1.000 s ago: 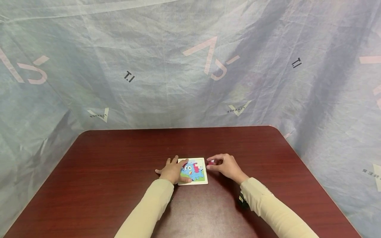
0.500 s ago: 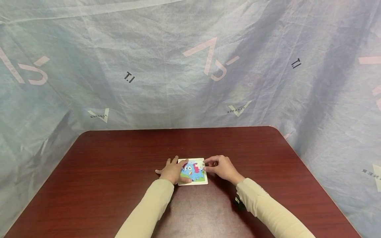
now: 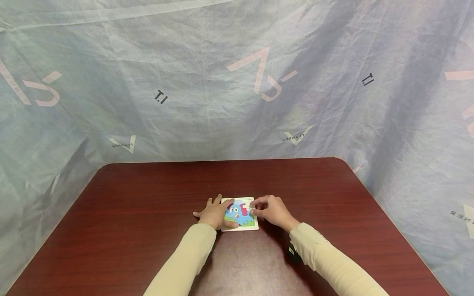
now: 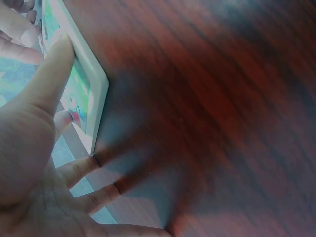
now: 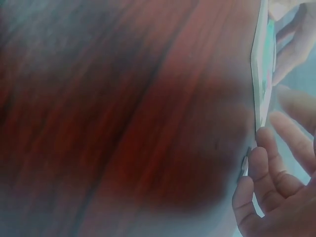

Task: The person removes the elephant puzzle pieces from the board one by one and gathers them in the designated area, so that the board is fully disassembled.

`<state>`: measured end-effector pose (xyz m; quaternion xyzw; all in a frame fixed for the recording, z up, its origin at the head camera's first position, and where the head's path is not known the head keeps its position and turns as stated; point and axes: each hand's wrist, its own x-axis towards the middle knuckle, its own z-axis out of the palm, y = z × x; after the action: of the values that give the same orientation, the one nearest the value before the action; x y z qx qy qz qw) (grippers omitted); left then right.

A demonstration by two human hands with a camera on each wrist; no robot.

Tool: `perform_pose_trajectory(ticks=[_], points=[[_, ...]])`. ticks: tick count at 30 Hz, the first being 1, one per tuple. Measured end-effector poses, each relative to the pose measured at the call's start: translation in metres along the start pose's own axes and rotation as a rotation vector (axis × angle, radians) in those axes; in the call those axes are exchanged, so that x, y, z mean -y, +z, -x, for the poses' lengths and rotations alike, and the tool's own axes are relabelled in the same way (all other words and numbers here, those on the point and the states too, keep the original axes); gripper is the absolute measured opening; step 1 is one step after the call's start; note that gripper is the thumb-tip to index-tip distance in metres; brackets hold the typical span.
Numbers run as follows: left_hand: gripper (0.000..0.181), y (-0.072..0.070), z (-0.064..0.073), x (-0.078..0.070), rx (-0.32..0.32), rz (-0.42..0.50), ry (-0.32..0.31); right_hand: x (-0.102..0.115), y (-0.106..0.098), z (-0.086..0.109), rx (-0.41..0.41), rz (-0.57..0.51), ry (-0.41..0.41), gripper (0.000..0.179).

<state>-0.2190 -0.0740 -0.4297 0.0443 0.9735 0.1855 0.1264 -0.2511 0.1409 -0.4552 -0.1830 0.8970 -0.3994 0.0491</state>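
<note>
A square jigsaw puzzle board (image 3: 240, 229) with a pale frame and a blue cartoon animal with red wings lies on the table. My left hand (image 3: 214, 214) rests spread over its left side, thumb and forefinger on the picture. In the left wrist view, the other fingertips of the left hand (image 4: 79, 182) touch the tabletop beside the frame. My right hand (image 3: 273, 210) is at the board's upper right, thumb and forefinger pinching a small puzzle piece mostly hidden by them. The right wrist view shows the right hand's curled other fingers (image 5: 264, 173) near the board's edge.
The dark red-brown wooden table (image 3: 148, 230) extends around the board on every side. A grey printed cloth (image 3: 207, 102) hangs behind and beside the table. A dark wrist-worn device (image 3: 293, 251) shows under the right sleeve.
My right hand has moved left, from beside the board to over its upper right edge, carrying the small red puzzle piece. The left hand and the board have stayed in place.
</note>
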Motion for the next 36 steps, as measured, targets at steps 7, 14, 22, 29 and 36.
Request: perform_pose_trajectory(ticks=[7, 14, 22, 29, 36], points=[[0.080, 0.000, 0.001, 0.000, 0.000, -0.011, 0.011, 0.004, 0.005, 0.000, -0.018, 0.109, 0.016, 0.017], [0.081, 0.001, 0.000, 0.002, 0.008, -0.022, 0.005, 0.008, 0.006, 0.000, -0.034, 0.205, 0.015, 0.017], [0.082, 0.002, -0.001, 0.003, 0.001, -0.016, 0.010, 0.014, 0.006, -0.001, -0.038, 0.250, 0.042, 0.015], [0.081, 0.002, -0.001, 0.003, 0.028, -0.037, 0.007, 0.014, 0.006, -0.003, -0.029, 0.257, 0.055, 0.014], [0.080, -0.001, -0.001, 0.001, 0.044, -0.066, 0.008, 0.014, 0.007, -0.003, -0.035, 0.254, 0.045, 0.015]])
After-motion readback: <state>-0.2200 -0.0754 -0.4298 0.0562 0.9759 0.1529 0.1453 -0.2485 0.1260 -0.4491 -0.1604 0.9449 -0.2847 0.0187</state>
